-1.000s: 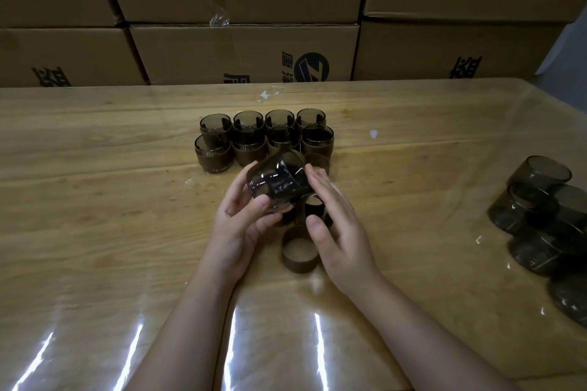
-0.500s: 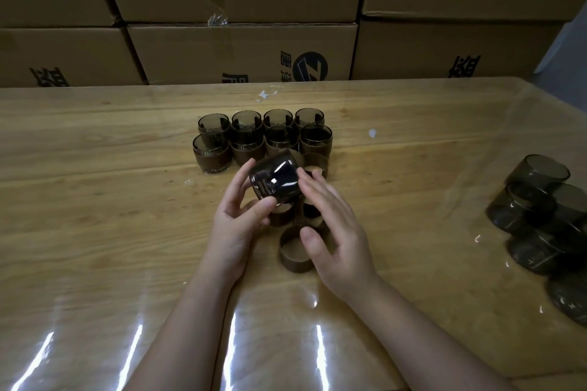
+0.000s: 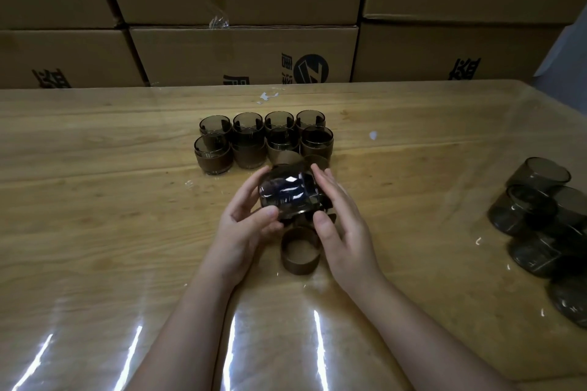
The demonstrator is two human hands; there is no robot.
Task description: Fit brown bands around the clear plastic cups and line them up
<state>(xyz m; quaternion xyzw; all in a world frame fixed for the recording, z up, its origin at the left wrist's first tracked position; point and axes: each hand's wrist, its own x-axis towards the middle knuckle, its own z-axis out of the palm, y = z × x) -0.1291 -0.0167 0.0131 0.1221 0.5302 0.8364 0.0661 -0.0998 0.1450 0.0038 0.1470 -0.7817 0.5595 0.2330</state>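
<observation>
A clear smoky cup [image 3: 287, 192] is held tilted just above the table between both hands. My left hand [image 3: 244, 232] grips its left side with thumb and fingers. My right hand [image 3: 346, 232] holds its right side, fingers along the wall and thumb at the lower rim. One loose brown band [image 3: 300, 255] stands on the table below the cup, between my wrists. More loose bands [image 3: 287, 157] lie behind the cup, partly hidden. Two rows of banded cups [image 3: 247, 149] stand lined up further back.
A cluster of bare smoky cups [image 3: 536, 216] sits at the right side of the wooden table [image 3: 95, 216], some on their sides. Stacked cardboard boxes [image 3: 241, 54] wall off the far edge. A glossy clear sheet covers the tabletop.
The cup has turned a little between my hands and sits slightly lower. My right thumb has come up against its lower rim. Everything else on the table is unmoved.
</observation>
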